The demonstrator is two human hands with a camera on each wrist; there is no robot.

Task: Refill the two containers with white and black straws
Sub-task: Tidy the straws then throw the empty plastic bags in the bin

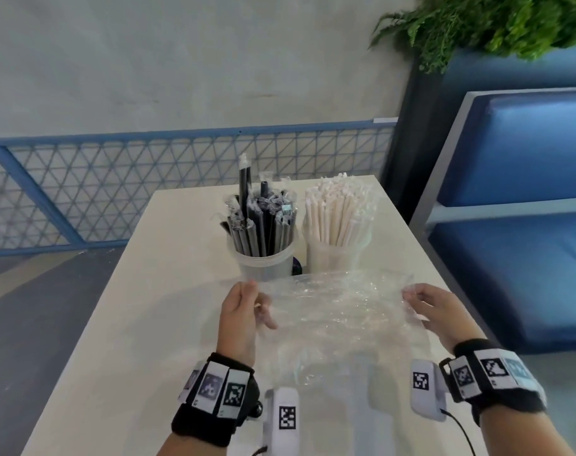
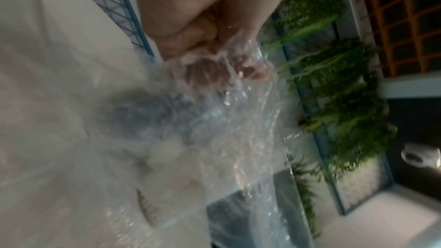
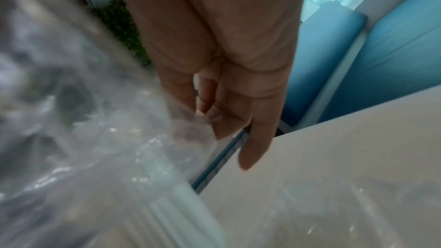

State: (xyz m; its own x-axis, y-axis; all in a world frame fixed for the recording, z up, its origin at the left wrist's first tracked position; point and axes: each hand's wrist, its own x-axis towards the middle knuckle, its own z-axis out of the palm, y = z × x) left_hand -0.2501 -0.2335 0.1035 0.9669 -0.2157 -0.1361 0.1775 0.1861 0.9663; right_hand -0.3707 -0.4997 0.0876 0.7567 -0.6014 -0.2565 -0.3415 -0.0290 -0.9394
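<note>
The left hand is pinching the left top corner of a clear plastic bag between thumb and fingers, holding it up over the cream table; in the left wrist view the fingers are showing curled onto the crinkled film, though that picture is blurred. Behind the bag, toward the far end of the table, the black straws are standing packed in the left container, one of them sticking up higher than the rest, and just beside it the white straws are fanning out of the right container. The bag is stretching flat and see-through between the two hands, looking empty. The right hand is gripping the bag's right top corner, thumb and forefinger pinching the film while the little finger is hanging straighter. Further right, a blue padded bench is standing beside the table, with a green plant above it
</note>
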